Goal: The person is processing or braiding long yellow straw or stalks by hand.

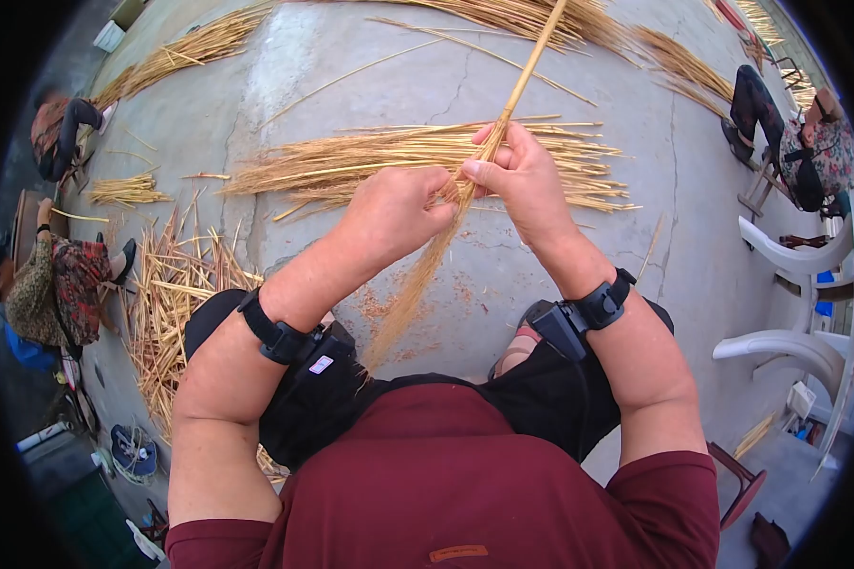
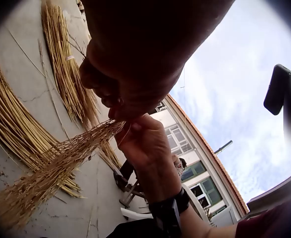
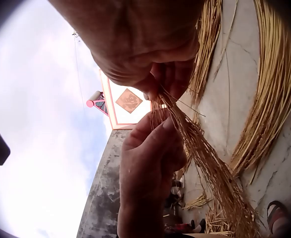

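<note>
A thin bundle of straw stalks (image 1: 520, 90) with a feathery brush end (image 1: 410, 294) runs slantwise between my two hands, its brush pointing down toward my lap. My right hand (image 1: 527, 180) grips it at the neck, thumb laid across the stalks. From the other side my left hand (image 1: 399, 211) pinches some of the fine strands, its curled fingers close against the right hand's. The right wrist view shows the left thumb and fingers (image 3: 153, 153) on the strands just below the right hand. In the left wrist view the loose brush (image 2: 56, 168) hangs out past both hands.
On the concrete ahead lies a wide pile of straw stalks (image 1: 351, 166), with more bundles (image 1: 199, 47) behind. Broken stalks (image 1: 180, 313) are scattered at the left. People sit left and right; a person (image 1: 62, 284) is nearby. White plastic chairs (image 1: 797, 256) stand right.
</note>
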Demonstrator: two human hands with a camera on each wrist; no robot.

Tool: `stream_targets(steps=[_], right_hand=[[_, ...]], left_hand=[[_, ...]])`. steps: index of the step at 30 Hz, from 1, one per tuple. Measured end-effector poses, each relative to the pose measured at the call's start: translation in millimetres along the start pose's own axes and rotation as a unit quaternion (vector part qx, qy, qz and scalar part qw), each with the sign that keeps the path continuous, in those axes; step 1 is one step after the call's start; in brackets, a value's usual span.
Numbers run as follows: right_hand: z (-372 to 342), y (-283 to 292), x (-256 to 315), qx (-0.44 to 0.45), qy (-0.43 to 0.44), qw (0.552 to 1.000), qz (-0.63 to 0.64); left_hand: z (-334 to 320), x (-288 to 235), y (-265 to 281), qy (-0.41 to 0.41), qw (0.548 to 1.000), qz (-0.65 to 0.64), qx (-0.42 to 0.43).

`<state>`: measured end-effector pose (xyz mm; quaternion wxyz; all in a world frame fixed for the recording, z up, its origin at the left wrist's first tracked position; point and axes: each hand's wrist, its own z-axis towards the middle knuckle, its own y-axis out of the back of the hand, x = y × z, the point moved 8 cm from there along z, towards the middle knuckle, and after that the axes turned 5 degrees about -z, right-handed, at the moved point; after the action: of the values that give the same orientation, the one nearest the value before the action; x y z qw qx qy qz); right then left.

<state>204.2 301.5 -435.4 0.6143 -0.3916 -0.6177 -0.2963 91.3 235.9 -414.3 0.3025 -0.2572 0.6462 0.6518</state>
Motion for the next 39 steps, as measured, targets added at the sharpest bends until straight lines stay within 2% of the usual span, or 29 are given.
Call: stream_targets(steps=[8,11,17,20,26,32,38,39], right_hand=[[-2,-2,1,0.031,-0.002,0.999,-0.018],[-1,-1,1,0.035,-0.005,0.999,-0.003],[1,1,3,0.027,-0.004,1.0,0.011],[1,1,1,0.031,-0.009,0.999,-0.002],[0,-1,1,0.031,-0.015,0.999,-0.002],[-1,-2,1,0.033,-0.015,0.999,-0.001],[3,6,4,0.02,-0.008,0.999,-0.029],[4,10,6,0.017,-0.002,0.999,-0.04]], left_hand=[[-3,0,1,0.024,0.999,-0.015,-0.015],[0,6,0,0.045,0.997,-0.068,-0.005],[-1,14,-7,0.155,0.971,-0.167,0.071],[-1,17,-9,0.145,0.969,-0.192,0.062],[-1,13,-4,0.124,0.979,-0.161,0.024],[-1,16,-5,0.127,0.982,-0.139,0.033],[1,13,0,0.063,0.995,-0.081,0.008],[2,18,-3,0.097,0.988,-0.112,0.046]])
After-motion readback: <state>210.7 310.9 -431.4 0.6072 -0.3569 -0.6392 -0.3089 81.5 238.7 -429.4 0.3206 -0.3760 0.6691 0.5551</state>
